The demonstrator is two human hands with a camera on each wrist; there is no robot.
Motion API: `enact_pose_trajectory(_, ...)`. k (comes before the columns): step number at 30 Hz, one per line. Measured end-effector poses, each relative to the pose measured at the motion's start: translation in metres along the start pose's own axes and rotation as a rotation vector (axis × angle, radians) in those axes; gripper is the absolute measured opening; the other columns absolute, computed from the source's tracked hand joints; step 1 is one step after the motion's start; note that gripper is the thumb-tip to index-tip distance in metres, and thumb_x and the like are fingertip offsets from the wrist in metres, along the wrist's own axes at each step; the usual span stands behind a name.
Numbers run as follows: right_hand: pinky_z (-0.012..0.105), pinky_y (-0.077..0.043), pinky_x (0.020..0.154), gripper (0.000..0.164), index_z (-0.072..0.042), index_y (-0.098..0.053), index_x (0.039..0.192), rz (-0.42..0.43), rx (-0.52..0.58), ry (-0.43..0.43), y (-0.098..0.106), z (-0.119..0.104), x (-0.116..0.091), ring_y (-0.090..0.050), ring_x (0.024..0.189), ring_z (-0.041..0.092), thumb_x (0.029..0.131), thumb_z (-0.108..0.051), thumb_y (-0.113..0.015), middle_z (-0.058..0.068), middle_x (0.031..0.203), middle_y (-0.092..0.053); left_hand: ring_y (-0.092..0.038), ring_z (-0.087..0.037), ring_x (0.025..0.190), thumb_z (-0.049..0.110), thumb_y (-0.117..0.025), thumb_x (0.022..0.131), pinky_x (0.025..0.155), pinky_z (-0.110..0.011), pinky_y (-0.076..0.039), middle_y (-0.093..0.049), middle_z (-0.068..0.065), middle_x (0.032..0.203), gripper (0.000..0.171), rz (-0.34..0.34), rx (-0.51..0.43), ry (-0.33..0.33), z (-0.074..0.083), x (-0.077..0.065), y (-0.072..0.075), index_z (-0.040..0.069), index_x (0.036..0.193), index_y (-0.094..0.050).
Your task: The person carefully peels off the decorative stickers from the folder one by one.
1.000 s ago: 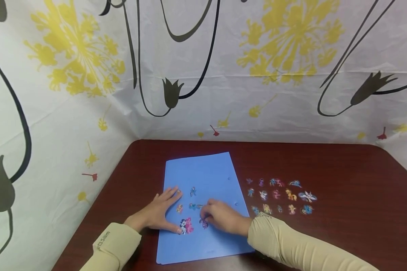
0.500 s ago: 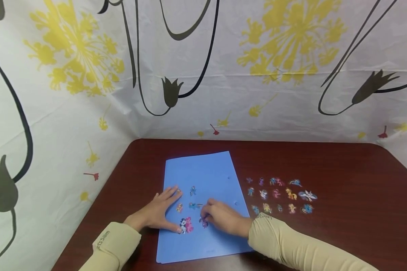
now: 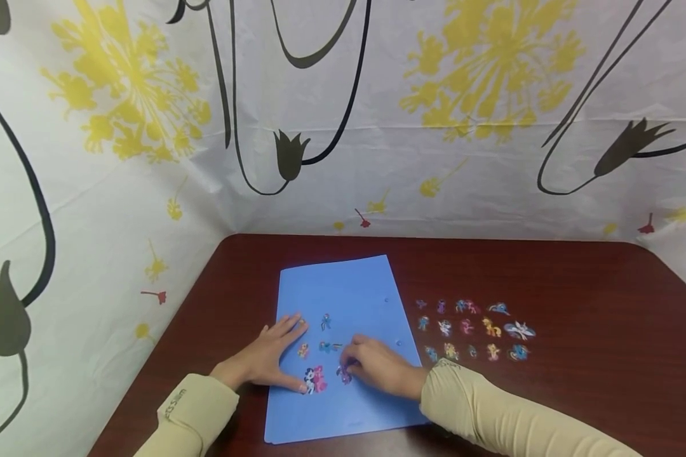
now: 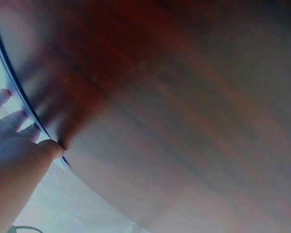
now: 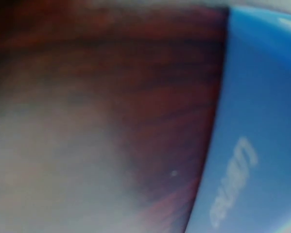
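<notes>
A blue folder lies on the dark red-brown table, with several small pony stickers on it. My left hand rests on its left side, fingers spread, the thumb tip beside a black-and-white and pink pony sticker. Toward the folder's right side, my right hand has curled fingers and pinches a purple pony sticker, partly hidden by the fingertips. Just above these are a blue pony sticker, an orange-pink one and another blue one. In the left wrist view, the left hand shows at the folder's edge.
Right of the folder, several more pony stickers lie on the table in three rows, among them an orange pony sticker and a winged white one. A white cloth with yellow and grey flower prints hangs behind and at the left.
Both hands stay nearly in place. The right fingertips shift very slightly at the purple pony sticker; the other stickers lie as before.
</notes>
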State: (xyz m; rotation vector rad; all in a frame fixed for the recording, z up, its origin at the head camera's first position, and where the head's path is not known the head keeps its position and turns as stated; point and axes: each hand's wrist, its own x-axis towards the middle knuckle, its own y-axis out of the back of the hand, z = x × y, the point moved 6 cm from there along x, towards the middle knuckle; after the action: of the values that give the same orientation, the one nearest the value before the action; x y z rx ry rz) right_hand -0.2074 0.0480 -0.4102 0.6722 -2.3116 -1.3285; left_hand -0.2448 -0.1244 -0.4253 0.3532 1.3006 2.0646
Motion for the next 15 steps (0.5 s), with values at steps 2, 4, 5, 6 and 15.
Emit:
enact_pose_trajectory(2, 0.018, -0.044, 0.064, 0.008, -0.011, -0.066, 0.085, -0.002, 0.006, -0.007, 0.0003, 0.0003, -0.0002, -0.05, 0.073, 0.005, 0.079, -0.006, -0.064, -0.007, 0.078, -0.05, -0.009, -0.031, 0.133, 0.062, -0.069, 0.06, 0.099, -0.059, -0.009, -0.016, -0.01, 0.146, 0.103, 0.002, 0.006, 0.006, -0.0003, 0.0007, 0.0002, 0.011, 0.14, -0.028)
enact_pose_trajectory(4, 0.018, -0.044, 0.064, 0.009, -0.011, -0.067, 0.085, -0.004, 0.01, -0.01, 0.0004, 0.0004, -0.0002, -0.05, 0.073, 0.005, 0.079, -0.005, -0.064, -0.008, 0.078, -0.05, -0.009, -0.029, 0.133, 0.063, -0.068, 0.059, 0.1, -0.058, -0.009, -0.016, -0.009, 0.146, 0.104, 0.002, 0.009, 0.015, -0.0006, 0.0011, 0.0004, 0.012, 0.14, -0.027)
enact_pose_trajectory(5, 0.018, -0.044, 0.065, 0.009, -0.011, -0.067, 0.085, -0.005, 0.01, -0.009, 0.0006, 0.0003, -0.0001, -0.05, 0.073, 0.005, 0.079, -0.005, -0.064, -0.008, 0.078, -0.05, -0.009, -0.029, 0.133, 0.063, -0.068, 0.059, 0.1, -0.058, -0.009, -0.015, -0.008, 0.147, 0.104, 0.001, 0.009, 0.018, -0.0008, 0.0012, 0.0003, 0.012, 0.14, -0.027)
enact_pose_trajectory(6, 0.018, -0.044, 0.065, 0.009, -0.011, -0.067, 0.085, -0.005, 0.011, -0.007, 0.0006, 0.0001, -0.0001, -0.05, 0.073, 0.005, 0.079, -0.005, -0.064, -0.008, 0.078, -0.05, -0.009, -0.029, 0.133, 0.064, -0.068, 0.059, 0.1, -0.057, -0.009, -0.015, -0.008, 0.147, 0.105, 0.001, 0.009, 0.021, -0.0011, 0.0014, 0.0, 0.013, 0.14, -0.027)
enact_pose_trajectory(15, 0.022, -0.045, 0.067, 0.007, -0.009, -0.065, 0.081, 0.027, 0.02, 0.006, 0.0012, 0.0006, 0.0011, -0.052, 0.075, 0.009, 0.077, -0.003, -0.065, -0.004, 0.078, -0.053, -0.008, -0.028, 0.133, 0.065, -0.067, 0.058, 0.1, -0.058, -0.008, -0.015, -0.008, 0.147, 0.106, 0.001, 0.0, 0.021, -0.0013, 0.0012, -0.0004, 0.013, 0.14, -0.026)
